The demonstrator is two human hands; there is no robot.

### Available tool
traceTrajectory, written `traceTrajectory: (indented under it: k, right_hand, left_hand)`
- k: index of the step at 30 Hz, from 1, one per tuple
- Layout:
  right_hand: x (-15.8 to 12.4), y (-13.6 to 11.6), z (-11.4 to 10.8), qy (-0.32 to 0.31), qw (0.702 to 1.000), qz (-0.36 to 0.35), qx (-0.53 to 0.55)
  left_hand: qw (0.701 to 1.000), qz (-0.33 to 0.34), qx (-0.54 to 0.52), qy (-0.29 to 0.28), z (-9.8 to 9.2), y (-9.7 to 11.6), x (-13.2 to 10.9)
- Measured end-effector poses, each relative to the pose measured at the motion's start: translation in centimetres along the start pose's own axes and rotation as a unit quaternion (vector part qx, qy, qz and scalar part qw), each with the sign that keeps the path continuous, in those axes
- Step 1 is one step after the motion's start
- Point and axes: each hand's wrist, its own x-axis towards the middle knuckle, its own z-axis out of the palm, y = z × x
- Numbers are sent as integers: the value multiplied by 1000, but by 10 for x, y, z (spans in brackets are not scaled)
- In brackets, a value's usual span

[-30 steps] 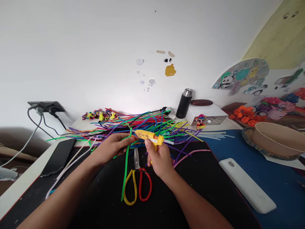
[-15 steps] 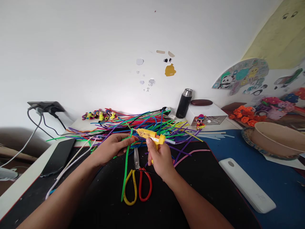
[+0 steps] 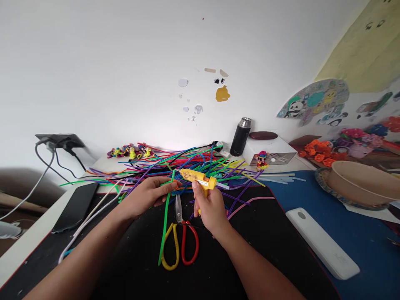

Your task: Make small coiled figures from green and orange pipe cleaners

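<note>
My right hand [image 3: 208, 209] is closed around the grip of a yellow glue gun [image 3: 197, 178], whose nozzle points left toward my left hand. My left hand [image 3: 146, 196] pinches a green pipe cleaner [image 3: 165, 225] near its upper end, right at the gun's tip. The green stem hangs down over the black mat [image 3: 131, 258]. A pair of scissors [image 3: 180, 237] with one yellow and one red handle lies on the mat just below both hands. A heap of coloured pipe cleaners [image 3: 193, 164] spreads across the table behind them.
A black phone [image 3: 76, 205] and white cables lie at the left. A black flask [image 3: 240, 136], a white box [image 3: 271, 150] and small craft figures [image 3: 129, 151] stand at the back. A white flat device [image 3: 321, 242] and a tan bowl [image 3: 362, 183] sit on the blue surface at the right.
The glue gun's tip has edged up and left toward the green pipe cleaner in my left hand. The view has shifted slightly; both hands stay in place.
</note>
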Motion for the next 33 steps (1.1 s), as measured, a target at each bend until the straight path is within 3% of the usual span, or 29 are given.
traceTrajectory:
  k: [10, 28, 33]
  right_hand:
    - [0, 1, -1, -5, 1000, -17, -7]
    - [2, -3, -1, 14, 1000, 2, 23]
    - [3, -7, -2, 24, 999, 9, 30]
  left_hand:
    - [1000, 6, 4, 13, -5, -10, 4]
    - [1000, -5, 6, 1, 2, 0, 0]
    - [1000, -4, 12, 20, -2, -3, 2]
